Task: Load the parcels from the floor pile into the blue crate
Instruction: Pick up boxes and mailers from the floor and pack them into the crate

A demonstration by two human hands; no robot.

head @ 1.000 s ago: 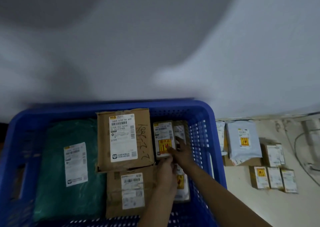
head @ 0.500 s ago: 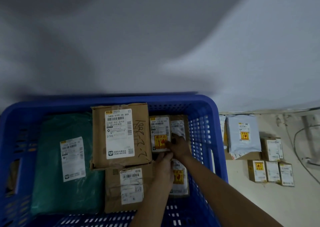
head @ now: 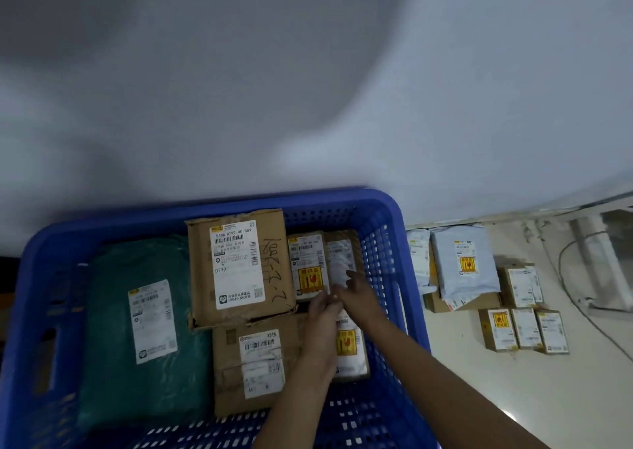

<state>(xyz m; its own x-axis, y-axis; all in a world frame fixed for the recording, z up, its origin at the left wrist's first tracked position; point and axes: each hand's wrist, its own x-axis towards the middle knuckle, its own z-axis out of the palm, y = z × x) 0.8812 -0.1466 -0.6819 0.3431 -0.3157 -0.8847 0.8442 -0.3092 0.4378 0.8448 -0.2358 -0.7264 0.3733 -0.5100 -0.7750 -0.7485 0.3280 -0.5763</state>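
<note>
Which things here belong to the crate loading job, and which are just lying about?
Job: blue crate; green bag parcel, large cardboard box and small boxes inside it; floor pile of parcels; left hand and right hand at the small boxes.

Lying about: white cable; wall.

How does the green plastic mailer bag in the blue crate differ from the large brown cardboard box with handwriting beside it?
The green plastic mailer bag is soft and wrinkled; the large brown cardboard box is stiff, with worn corners. The bag is longer, filling the left side of the blue crate; the box is smaller and sits at the back. The box carries black handwriting; the bag shows none. Both bear white shipping labels.
</note>
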